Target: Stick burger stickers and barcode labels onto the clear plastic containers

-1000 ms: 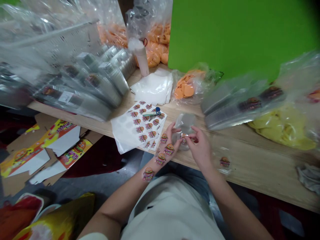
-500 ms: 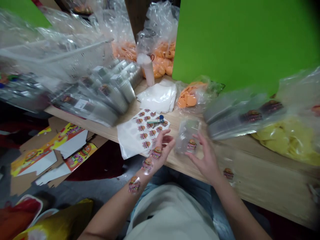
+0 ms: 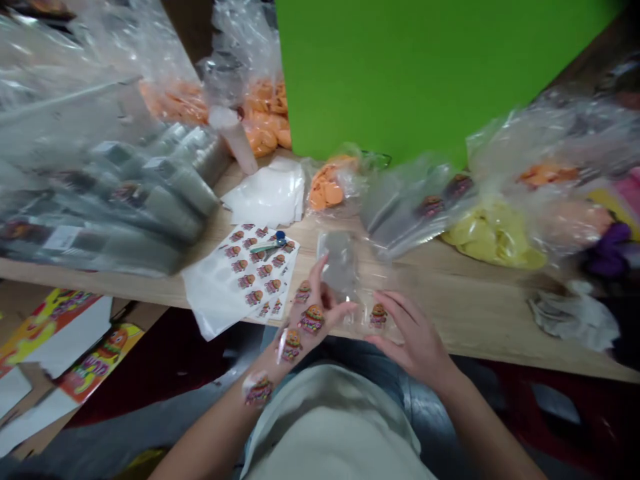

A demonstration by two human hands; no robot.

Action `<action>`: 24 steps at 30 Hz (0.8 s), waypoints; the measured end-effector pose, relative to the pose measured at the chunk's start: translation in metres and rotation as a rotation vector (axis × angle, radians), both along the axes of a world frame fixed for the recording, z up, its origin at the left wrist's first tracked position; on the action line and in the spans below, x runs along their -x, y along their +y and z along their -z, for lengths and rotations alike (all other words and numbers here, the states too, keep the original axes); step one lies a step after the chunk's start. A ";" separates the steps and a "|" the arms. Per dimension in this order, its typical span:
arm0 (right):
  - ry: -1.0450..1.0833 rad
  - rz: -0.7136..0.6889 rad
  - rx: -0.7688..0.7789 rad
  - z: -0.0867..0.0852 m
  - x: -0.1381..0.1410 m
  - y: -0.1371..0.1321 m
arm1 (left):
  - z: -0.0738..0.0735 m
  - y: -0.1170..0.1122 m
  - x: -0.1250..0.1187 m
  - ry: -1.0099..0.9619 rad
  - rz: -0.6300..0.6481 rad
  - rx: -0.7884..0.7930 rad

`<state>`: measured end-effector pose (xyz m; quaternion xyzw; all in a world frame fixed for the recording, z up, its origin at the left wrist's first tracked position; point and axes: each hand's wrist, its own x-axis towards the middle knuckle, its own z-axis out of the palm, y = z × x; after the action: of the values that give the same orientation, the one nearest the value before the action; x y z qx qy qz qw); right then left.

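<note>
While left hand [image 3: 314,319] touches bag [image 3: 340,267], wooden table [image 3: 475,307] beneath; green board [image 3: 400,73] behind

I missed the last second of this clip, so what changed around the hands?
The hands, spread apart half a second ago, have closed back in on the clear plastic pouch. The left hand now lies across it, and the right hand has come to its lower edge, beside the burger sticker. The sticker sheet and the stickers on the left forearm stayed as they were.
</note>
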<state>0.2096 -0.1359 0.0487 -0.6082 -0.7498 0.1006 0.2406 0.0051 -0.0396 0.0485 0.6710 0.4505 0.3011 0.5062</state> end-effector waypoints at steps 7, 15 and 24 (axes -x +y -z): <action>-0.248 0.094 0.159 0.043 -0.080 -0.039 | 0.010 0.015 -0.004 0.292 0.094 -0.518; 0.170 0.013 -0.048 -0.026 0.007 0.029 | -0.013 0.007 -0.008 0.442 0.354 -0.664; 0.607 0.269 -0.285 -0.052 0.066 0.040 | 0.009 0.021 0.019 0.595 0.270 -0.671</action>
<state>0.1432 -0.0963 0.1003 -0.6041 -0.5639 0.1386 0.5458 -0.0142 -0.0182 0.0395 0.9074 0.3624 0.1561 0.1448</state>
